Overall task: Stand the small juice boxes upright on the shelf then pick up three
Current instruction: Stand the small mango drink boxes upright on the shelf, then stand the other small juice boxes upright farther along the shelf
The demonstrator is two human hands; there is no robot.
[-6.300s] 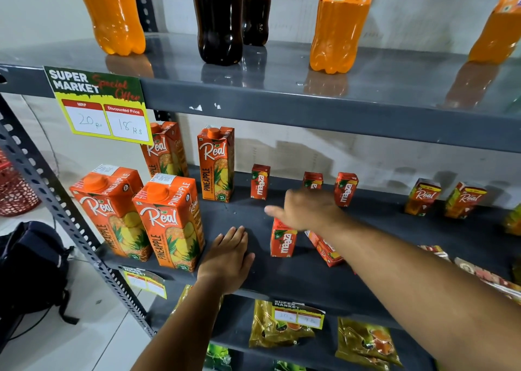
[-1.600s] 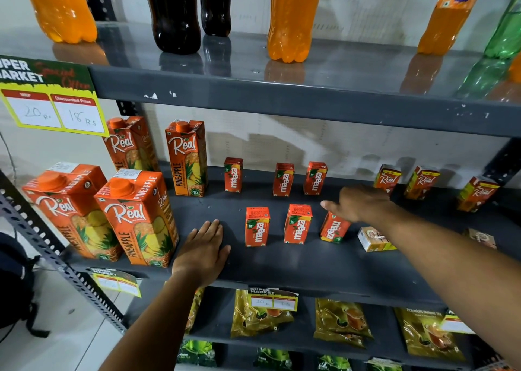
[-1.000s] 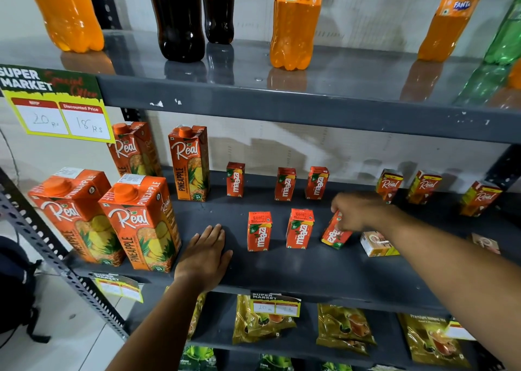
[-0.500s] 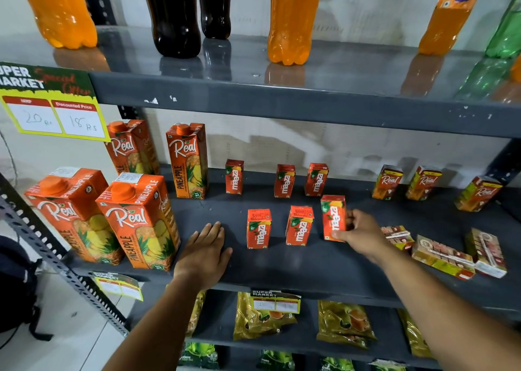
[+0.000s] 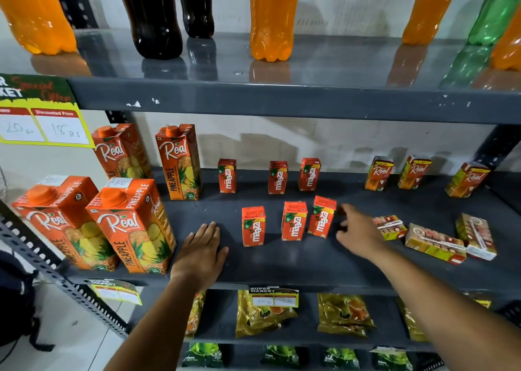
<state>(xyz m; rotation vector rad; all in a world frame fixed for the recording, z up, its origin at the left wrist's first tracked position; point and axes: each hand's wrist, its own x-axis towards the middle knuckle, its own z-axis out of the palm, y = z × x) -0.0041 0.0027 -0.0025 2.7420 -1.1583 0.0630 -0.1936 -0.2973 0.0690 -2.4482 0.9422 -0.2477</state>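
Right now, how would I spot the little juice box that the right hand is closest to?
Find the grey middle shelf, below the soda bottles. In its front row stand three small red Maaza boxes. Yours is the rightmost Maaza box, beside the right hand; unlike its two straight neighbours, it leans slightly.

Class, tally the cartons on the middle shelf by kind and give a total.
Large Real pineapple cartons: 4
Small Maaza boxes: 6, all upright
Small Real boxes, upright: 3
Small Real boxes, lying flat: 3
Total: 16
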